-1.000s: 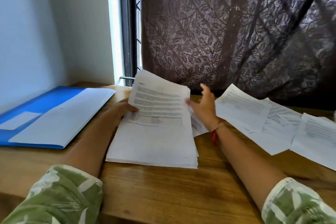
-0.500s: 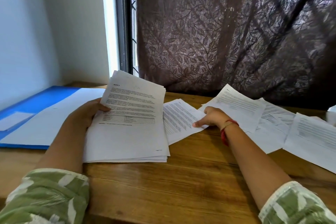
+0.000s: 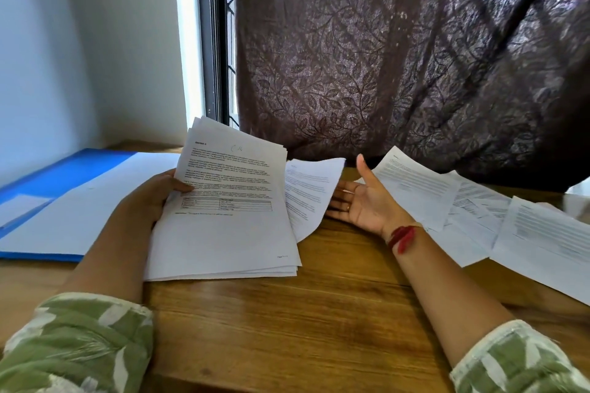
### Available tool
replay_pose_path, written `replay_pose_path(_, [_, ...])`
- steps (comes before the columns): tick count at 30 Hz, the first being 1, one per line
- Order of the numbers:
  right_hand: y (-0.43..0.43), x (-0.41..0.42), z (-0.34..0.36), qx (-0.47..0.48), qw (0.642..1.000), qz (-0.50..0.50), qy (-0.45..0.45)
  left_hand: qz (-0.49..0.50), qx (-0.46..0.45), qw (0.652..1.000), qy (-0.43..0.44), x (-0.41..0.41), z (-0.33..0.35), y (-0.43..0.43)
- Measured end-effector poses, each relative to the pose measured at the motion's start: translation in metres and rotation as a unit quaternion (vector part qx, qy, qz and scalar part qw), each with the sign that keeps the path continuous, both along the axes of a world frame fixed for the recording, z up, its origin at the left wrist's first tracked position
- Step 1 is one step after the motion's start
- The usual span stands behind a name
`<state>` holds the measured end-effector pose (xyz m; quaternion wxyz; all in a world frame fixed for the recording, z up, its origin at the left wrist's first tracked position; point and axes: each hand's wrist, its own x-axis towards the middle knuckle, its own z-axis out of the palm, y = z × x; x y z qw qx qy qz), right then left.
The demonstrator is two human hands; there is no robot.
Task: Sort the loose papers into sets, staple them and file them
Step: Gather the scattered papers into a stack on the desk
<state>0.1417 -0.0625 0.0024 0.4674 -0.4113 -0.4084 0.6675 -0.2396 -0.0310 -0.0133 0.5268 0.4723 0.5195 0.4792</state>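
Sorting at the window: on my feed, a person in green leaf-print sleeves (image 3: 79,344) works over a wooden worktop (image 3: 319,313). The left hand (image 3: 153,198) grips a stack of printed papers (image 3: 223,233) at its left edge, thumb curled over the top page and fingers hidden behind. The stack's far end is lifted, and its near edge rests on the wood at centre frame. The top page shows paragraphs of text, a small table and a handwritten mark near its head.

At three o'clock from the stack, the right hand (image 3: 360,201) lies palm up with fingers straight and thumb raised, holding nothing. Its fingertips meet the edge of a single printed sheet (image 3: 306,191) that tucks behind the stack, and I cannot tell whether they slide under it. A red thread (image 3: 404,236) circles that wrist.

More loose sheets (image 3: 421,188) overlap in a fan from two to four o'clock. At nine o'clock lies a blue folder (image 3: 57,172) with a blank white sheet (image 3: 79,210) on it. A dark leaf-patterned curtain (image 3: 415,57) hangs at twelve o'clock, with a window frame (image 3: 212,41) beside it at eleven.
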Motion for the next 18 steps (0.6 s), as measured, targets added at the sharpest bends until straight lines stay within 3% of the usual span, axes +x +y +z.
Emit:
replay_pose_path(4, [-0.007, -0.019, -0.005, 0.021, 0.988, 0.068, -0.14, -0.012, 0.012, 1.0, -0.019, 0.003, 0.001, -0.003])
replay_pose_path(9, [-0.008, -0.057, -0.014, 0.077, 0.963, -0.067, -0.25, -0.005, 0.009, 0.998, -0.059, 0.006, 0.001, -0.004])
replay_pose_path(13, [0.003, -0.043, -0.011, 0.128, 0.942, -0.228, -0.21, 0.001, -0.007, 0.996, -0.086, 0.012, 0.002, -0.004])
replay_pose_path(18, [0.009, 0.016, 0.027, 0.167, 0.878, -0.449, -0.016, -0.013, -0.008, 0.993, -0.113, 0.036, 0.004, -0.004])
